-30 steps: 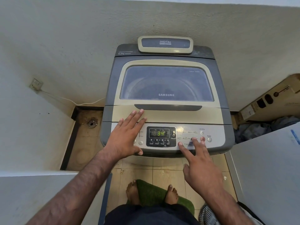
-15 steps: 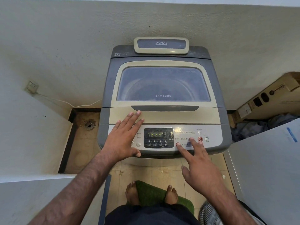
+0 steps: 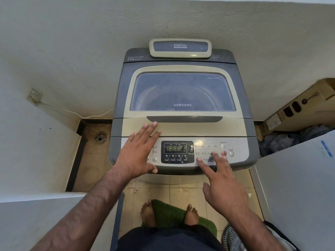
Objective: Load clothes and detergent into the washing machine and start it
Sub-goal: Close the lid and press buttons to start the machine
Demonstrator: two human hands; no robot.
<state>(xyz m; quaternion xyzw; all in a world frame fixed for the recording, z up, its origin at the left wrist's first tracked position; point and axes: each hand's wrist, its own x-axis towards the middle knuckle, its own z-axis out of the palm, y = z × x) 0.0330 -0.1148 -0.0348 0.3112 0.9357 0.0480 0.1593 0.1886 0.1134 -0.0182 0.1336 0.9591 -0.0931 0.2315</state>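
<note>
The display (image 3: 175, 148) between the hands shows changed digits; left hand (image 3: 137, 154) lies flat on the washing machine (image 3: 190, 130), right hand's (image 3: 223, 187) straight fingers (image 3: 204, 166) press buttons.

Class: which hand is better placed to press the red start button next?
The right hand: its fingertips sit beside the red start button; left hand lies flat left of the display.

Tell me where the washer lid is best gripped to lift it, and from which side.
Take the dark handle strip along the front edge of the lid. Come from the front, fingers hooked under it: it is the only hold on the closed lid, which probably hinges at the back.
</note>
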